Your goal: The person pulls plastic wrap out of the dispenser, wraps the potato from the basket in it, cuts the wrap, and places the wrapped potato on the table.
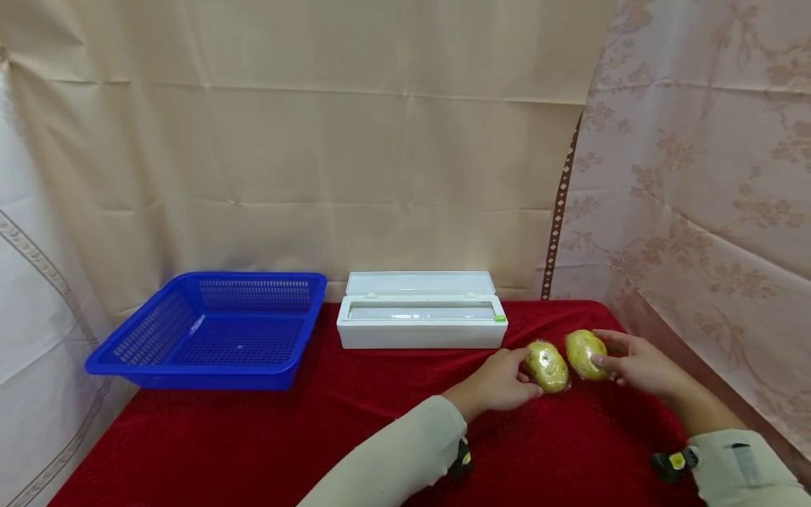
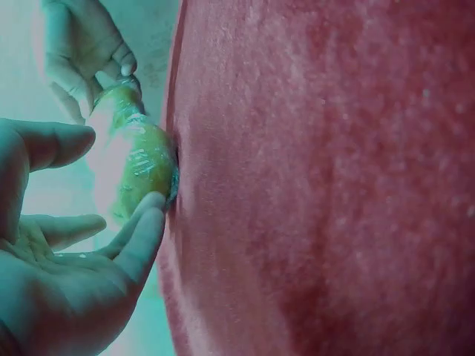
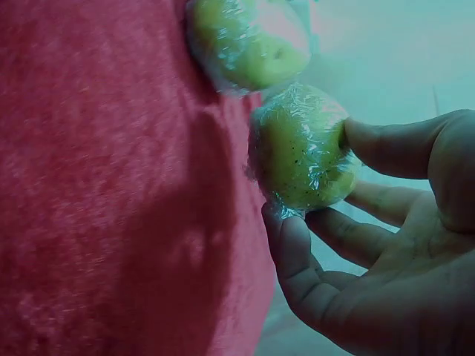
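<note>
Two yellow potatoes, each wrapped in clear plastic film, are side by side at the right of the table. My left hand (image 1: pixel 500 380) is at the left potato (image 1: pixel 548 367), which rests on the red cloth; in the left wrist view a fingertip touches its lower side while another finger stands apart from it. With thumb and fingers, my right hand (image 1: pixel 643 362) holds the right potato (image 1: pixel 584 354) close over the cloth. The film of this potato (image 3: pixel 300 152) looks wrinkled and shiny in the right wrist view, and the other potato (image 3: pixel 249 44) is just beyond it.
A long white box (image 1: pixel 421 335) with its lid raised stands at the back middle, with a small green piece on its front right corner. Left of it is a blue plastic basket (image 1: pixel 222 377). Red cloth (image 1: pixel 266 443) covers the table, and curtains (image 1: pixel 380 155) hang behind.
</note>
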